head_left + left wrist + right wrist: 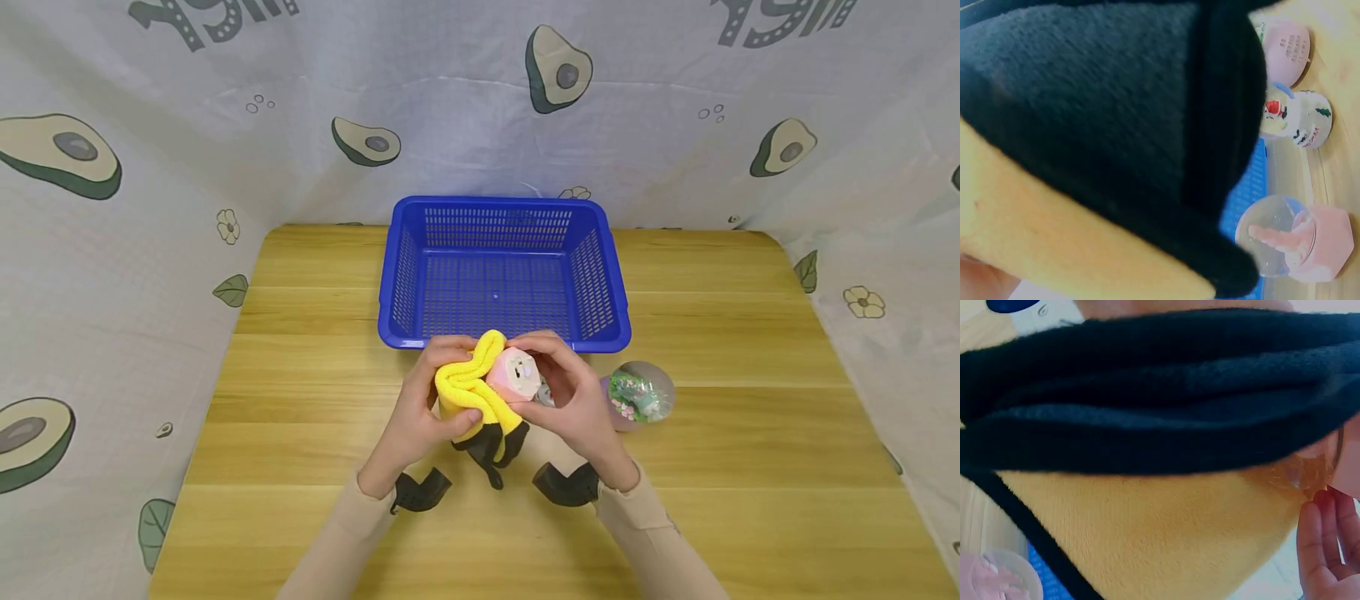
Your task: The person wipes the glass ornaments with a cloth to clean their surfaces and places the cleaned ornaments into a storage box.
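Note:
My left hand (427,400) grips a folded yellow cloth with black edging (468,379), thumb in front and fingers behind. My right hand (570,392) holds a pink-based snow globe (516,375) against the cloth, its pale underside turned up towards the head camera. The cloth wraps its clear dome, which shows only partly beside the cloth in the right wrist view. The cloth's black border (1147,450) fills much of the right wrist view and the yellow-and-black cloth (1104,100) much of the left wrist view. Both hands are just in front of the blue basket.
A blue plastic basket (506,343) stands at the table's back. Right of my right hand is a purple-based snow globe (637,396). The left wrist view shows a white-based globe (1313,119) and another pink-based globe (1322,244), mostly hidden by my hands in the head view.

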A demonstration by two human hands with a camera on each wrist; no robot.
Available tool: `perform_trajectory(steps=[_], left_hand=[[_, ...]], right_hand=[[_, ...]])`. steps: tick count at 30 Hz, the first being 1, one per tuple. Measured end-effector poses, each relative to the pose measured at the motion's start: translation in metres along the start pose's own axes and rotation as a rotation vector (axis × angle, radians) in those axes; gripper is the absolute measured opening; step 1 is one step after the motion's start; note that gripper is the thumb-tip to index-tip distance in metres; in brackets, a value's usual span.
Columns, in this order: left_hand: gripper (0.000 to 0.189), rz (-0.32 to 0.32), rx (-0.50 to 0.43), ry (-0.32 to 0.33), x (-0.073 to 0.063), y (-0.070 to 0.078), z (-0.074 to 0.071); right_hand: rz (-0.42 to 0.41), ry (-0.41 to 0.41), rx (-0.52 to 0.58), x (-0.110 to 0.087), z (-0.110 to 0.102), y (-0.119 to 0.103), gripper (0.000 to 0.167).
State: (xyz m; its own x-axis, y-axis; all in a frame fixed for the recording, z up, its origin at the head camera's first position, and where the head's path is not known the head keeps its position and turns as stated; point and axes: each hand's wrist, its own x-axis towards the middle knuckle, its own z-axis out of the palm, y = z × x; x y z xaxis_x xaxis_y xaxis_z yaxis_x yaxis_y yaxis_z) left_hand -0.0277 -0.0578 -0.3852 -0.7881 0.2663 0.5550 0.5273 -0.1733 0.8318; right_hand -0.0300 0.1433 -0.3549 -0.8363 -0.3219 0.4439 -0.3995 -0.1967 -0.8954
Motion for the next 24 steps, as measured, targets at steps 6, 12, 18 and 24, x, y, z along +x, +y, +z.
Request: perform_trajectory(steps=[6,12,18,24], left_hand=[[0.058,-0.016,-0.082,0.06,-0.002,-0.001,0.001],[0.049,-0.044,-0.134,0.13,-0.006,-0.001,-0.003],[0.048,-0.059,-0.135,0.139,-0.006,0.0,-0.005],[0.049,-0.055,-0.135,0.149,-0.005,0.001,-0.006]], right_hand=[[-0.058,0.012,0.201,0.004,0.001,0.002,0.052],[-0.114,0.02,0.332,0.01,-0.004,-0.001,0.049],[-0.109,0.051,0.278,0.011,-0.009,-0.006,0.051],[-0.097,0.074,0.261,0.011,-0.012,-0.009,0.053]])
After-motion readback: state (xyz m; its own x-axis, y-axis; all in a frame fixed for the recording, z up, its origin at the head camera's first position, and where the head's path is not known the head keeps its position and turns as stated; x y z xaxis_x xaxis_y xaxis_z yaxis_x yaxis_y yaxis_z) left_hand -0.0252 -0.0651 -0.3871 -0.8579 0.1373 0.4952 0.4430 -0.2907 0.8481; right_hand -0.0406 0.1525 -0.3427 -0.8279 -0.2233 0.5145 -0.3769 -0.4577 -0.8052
